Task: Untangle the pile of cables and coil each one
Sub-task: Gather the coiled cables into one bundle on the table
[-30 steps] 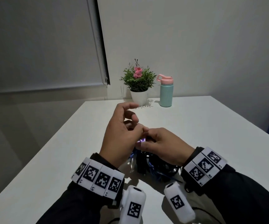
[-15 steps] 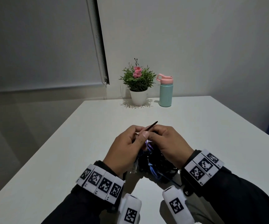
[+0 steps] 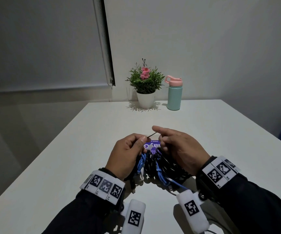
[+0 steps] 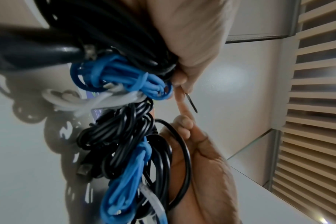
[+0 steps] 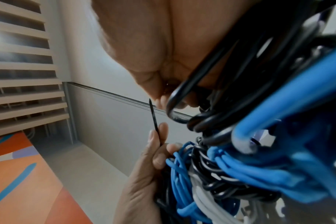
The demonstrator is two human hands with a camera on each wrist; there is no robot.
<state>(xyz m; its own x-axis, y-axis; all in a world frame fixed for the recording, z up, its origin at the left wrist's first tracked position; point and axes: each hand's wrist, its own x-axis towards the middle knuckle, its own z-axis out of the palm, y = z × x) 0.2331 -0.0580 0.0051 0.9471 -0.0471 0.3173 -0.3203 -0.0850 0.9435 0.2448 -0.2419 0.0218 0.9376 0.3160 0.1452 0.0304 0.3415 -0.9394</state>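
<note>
Head view: a person's left hand [image 3: 128,153] and right hand [image 3: 181,149] lift a bundle of cables [image 3: 155,166] just above the near part of the white worktop [image 3: 221,141]. The left grip is clenched on the bundle's top and pinches a thin black tie strip [image 3: 33,135]; the right grip curls around the black loops, its forefinger stretched out straight. A purple label [image 3: 151,146] shows between the hands, its print too small to read. A potted plant [image 3: 144,86] and a mint bottle [image 3: 174,93] stand well apart at the far edge.

Left wrist view: blue strands [image 4: 125,78], a white lead [image 4: 98,100] and black loops [image 4: 121,133] hang knotted together, a plug [image 4: 84,169] dangling free. The cords look light, soft and springy; taking hold at a plug end and feeding it back through the loops seems the safer way, since tugging mid-length would likely tighten the knots.

Right wrist view: the strip [image 5: 154,119] stands up from the left fingertips [image 5: 159,133]. Near cables are blurred, and how many there are, or where the strip is anchored, cannot be made out.
</note>
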